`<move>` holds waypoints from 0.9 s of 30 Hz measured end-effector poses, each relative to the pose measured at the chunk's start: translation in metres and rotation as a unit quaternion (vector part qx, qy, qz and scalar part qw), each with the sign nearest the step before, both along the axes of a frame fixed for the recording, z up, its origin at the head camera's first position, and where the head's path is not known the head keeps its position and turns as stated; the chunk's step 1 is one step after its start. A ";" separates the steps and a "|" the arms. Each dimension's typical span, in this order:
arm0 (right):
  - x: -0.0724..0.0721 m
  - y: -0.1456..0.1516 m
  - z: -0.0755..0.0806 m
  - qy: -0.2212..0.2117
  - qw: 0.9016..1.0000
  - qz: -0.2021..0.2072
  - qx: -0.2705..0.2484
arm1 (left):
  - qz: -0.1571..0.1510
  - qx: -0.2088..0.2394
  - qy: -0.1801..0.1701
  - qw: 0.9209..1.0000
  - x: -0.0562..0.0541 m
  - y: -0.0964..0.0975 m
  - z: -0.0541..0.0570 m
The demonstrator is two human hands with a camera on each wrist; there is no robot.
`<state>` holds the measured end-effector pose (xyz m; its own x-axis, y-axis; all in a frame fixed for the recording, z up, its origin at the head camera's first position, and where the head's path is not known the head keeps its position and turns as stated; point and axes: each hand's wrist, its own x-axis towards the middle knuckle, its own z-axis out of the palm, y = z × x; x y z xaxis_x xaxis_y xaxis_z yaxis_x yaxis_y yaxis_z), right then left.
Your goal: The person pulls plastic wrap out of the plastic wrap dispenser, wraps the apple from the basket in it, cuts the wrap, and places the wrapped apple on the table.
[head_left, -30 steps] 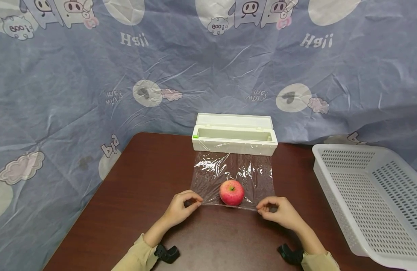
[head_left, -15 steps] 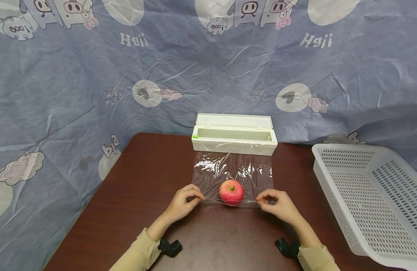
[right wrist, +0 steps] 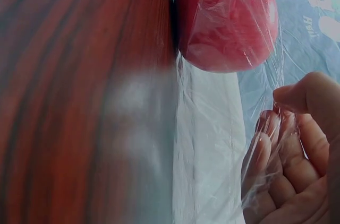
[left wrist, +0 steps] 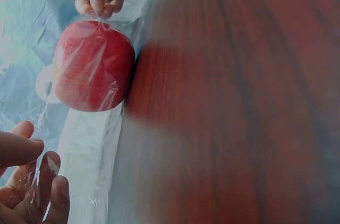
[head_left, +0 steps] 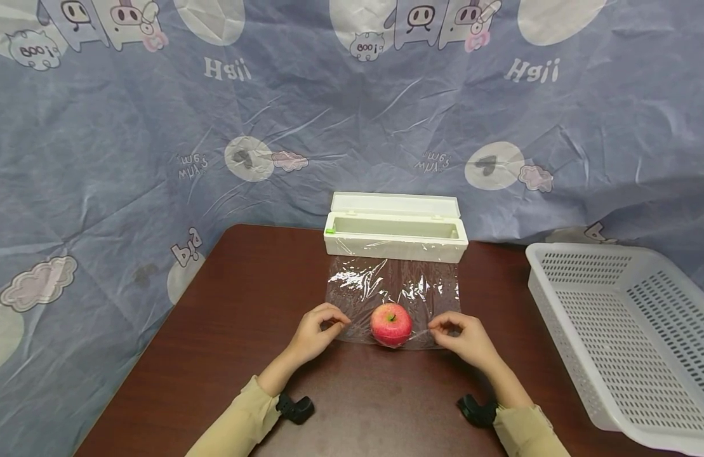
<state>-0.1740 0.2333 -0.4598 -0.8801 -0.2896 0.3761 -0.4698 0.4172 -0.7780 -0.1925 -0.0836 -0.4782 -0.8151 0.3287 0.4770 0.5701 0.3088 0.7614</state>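
Note:
A red apple [head_left: 391, 324] sits on a clear sheet of plastic wrap [head_left: 352, 285], which runs forward to an open white wrap dispenser [head_left: 396, 247]. The front part of the wrap is drawn up against the apple's near side; both wrist views show wrinkled film over its skin. My left hand [head_left: 318, 331] pinches the wrap by its left corner, left of the apple. On the other side, my right hand [head_left: 464, 337] pinches the right corner between thumb and index finger. In the right wrist view, film [right wrist: 268, 155] stretches from the apple [right wrist: 226, 19] across the curled fingers.
A white perforated plastic basket [head_left: 620, 343] stands at the right of the dark brown table [head_left: 260, 273]. Behind the table hangs a blue printed cloth [head_left: 352, 127]. The dispenser's lid [head_left: 395, 204] is tipped back, with a small green piece [head_left: 331, 231] at its left end.
Both hands have moved slightly forward and inward toward the apple. The wrap's front edge, earlier stretched straight before the apple, is now lifted and folded against it. The apple has stayed put.

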 end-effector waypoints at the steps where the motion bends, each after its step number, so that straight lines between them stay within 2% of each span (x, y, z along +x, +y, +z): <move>1: -0.001 -0.001 0.000 -0.001 1.000 -0.002 0.003 | 0.001 0.002 0.003 1.000 -0.001 0.001 0.001; 3: -0.002 -0.002 0.001 -0.004 1.000 -0.005 0.007 | 0.005 0.004 0.006 1.000 -0.005 0.003 -0.003; 7: -0.005 -0.005 0.001 -0.011 1.000 -0.016 0.014 | 0.019 0.004 0.006 1.000 -0.019 0.007 -0.020; 9: -0.006 -0.007 0.001 -0.010 1.000 -0.020 0.017 | 0.022 0.005 0.003 1.000 -0.023 0.010 -0.023; 16: -0.011 -0.013 -0.001 -0.008 0.999 -0.028 0.026 | 0.019 0.009 0.001 1.000 -0.030 0.020 -0.026; 23: -0.030 -0.008 -0.031 -0.031 0.998 -0.044 0.032 | 0.038 0.007 0.004 0.999 -0.034 0.026 -0.028; 27: -0.034 -0.004 -0.037 -0.044 0.998 -0.041 0.022 | 0.057 0.010 -0.011 0.998 -0.034 0.025 -0.028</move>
<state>-0.2078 0.2295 -0.4968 -0.9305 -0.2293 0.2857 -0.3638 0.4864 -0.7944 -0.2264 -0.0584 -0.5067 -0.8568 0.2248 0.4641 0.5156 0.3555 0.7796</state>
